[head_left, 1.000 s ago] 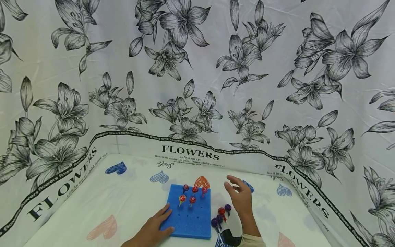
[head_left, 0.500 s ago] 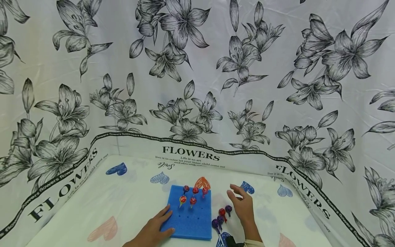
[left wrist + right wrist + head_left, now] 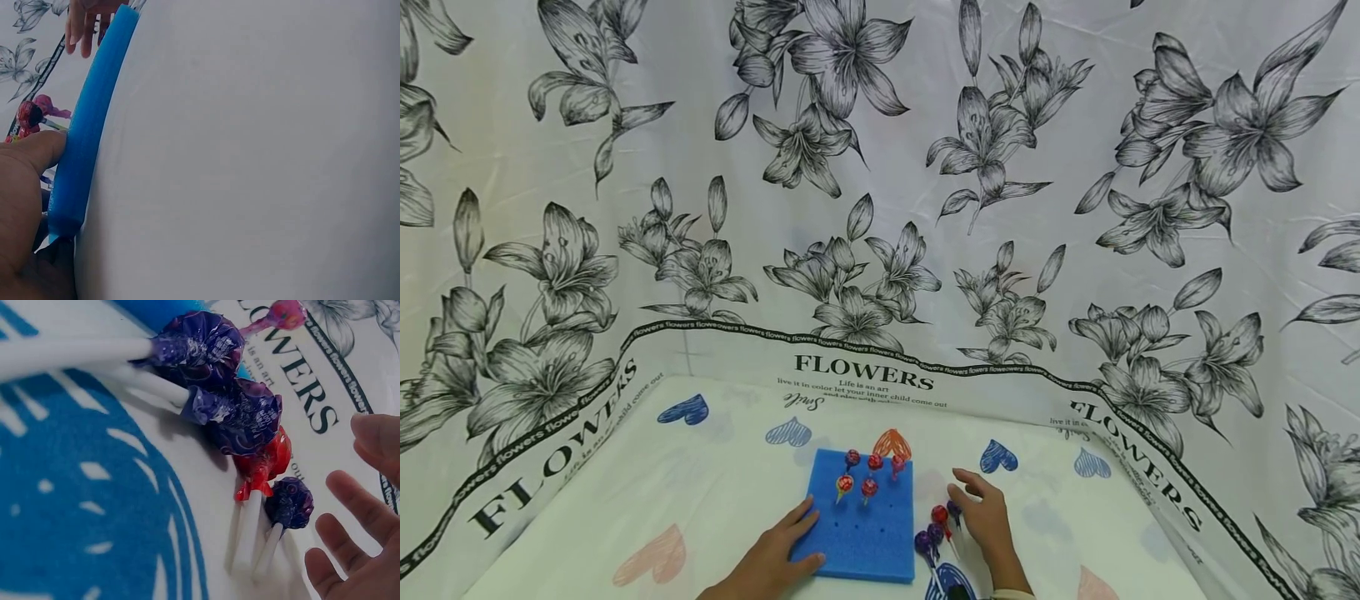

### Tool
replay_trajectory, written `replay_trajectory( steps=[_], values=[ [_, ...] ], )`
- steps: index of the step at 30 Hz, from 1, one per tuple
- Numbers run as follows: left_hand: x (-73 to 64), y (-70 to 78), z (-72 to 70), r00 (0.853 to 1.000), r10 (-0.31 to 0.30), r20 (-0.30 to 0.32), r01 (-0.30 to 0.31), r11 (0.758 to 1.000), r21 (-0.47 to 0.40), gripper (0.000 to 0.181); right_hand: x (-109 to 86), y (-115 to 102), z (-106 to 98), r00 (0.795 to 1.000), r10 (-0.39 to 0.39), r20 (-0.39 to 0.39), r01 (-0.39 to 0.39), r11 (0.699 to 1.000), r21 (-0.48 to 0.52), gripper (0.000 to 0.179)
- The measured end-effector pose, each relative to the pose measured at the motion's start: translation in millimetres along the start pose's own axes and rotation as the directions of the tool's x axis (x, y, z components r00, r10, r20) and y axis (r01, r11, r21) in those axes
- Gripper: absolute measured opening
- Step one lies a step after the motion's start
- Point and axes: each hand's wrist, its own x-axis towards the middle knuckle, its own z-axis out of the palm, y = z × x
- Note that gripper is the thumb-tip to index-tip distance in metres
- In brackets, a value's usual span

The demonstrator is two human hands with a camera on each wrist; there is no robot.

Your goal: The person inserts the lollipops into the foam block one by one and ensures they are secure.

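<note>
My left hand (image 3: 772, 554) rests on the left edge of a blue foam block (image 3: 872, 546), fingers spread and thumb lying on its near left corner. Several wrapped lollipops stand upright in the block, among them a yellow-and-red lollipop (image 3: 845, 483). Beside the block, my right hand (image 3: 987, 515) hovers with loosely bent fingers, nothing between them. Its fingers are close to a purple lollipop (image 3: 290, 503), the farthest of a loose group on the cloth. A red lollipop (image 3: 265, 464) lies next to it, then another purple lollipop (image 3: 247, 419) and one more purple lollipop (image 3: 203, 347).
Small holes dot the near half of the foam block. A white tablecloth (image 3: 722, 475) with printed hearts covers the table. Behind it hangs a white flower-printed curtain (image 3: 895, 175), which wraps around both sides.
My right hand has come down and nearer to me, toward the far purple lollipop, now partly covering it. The left hand and foam block stay where they were.
</note>
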Motion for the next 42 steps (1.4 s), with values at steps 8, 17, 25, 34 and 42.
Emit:
replay_trajectory(
  steps=[8, 17, 25, 34, 42],
  values=[
    [0.2, 0.0, -0.4, 1.000, 0.002, 0.011, -0.001, 1.000, -0.005, 0.078, 1.5, 11.5, 2.5, 0.999, 0.023, 0.048, -0.018, 0.995, -0.095, 0.028],
    [-0.2, 1.1, -2.1, 1.000, 0.010, 0.006, -0.010, 1.000, -0.006, 0.078, 0.4, 13.3, 4.4, 0.998, -0.006, 0.062, 0.017, 0.984, -0.178, 0.020],
    [-2.2, 1.5, -2.2, 1.000, 0.020, 0.006, -0.020, 1.000, -0.012, 0.077, -2.2, 10.1, 6.1, 1.000, -0.019, -0.001, 0.019, 0.989, -0.145, 0.019],
    [0.4, -0.3, -2.7, 1.000, 0.007, 0.002, -0.007, 1.000, -0.002, 0.079, -1.4, -2.5, 1.6, 0.998, -0.021, -0.053, 0.025, 0.996, 0.083, 0.023],
    [-1.3, 2.0, -2.9, 1.000, -0.004, 0.007, 0.004, 1.000, -0.021, 0.077, -3.2, -12.7, -2.5, 0.999, -0.021, -0.049, 0.031, 0.975, 0.221, 0.029]
  ],
)
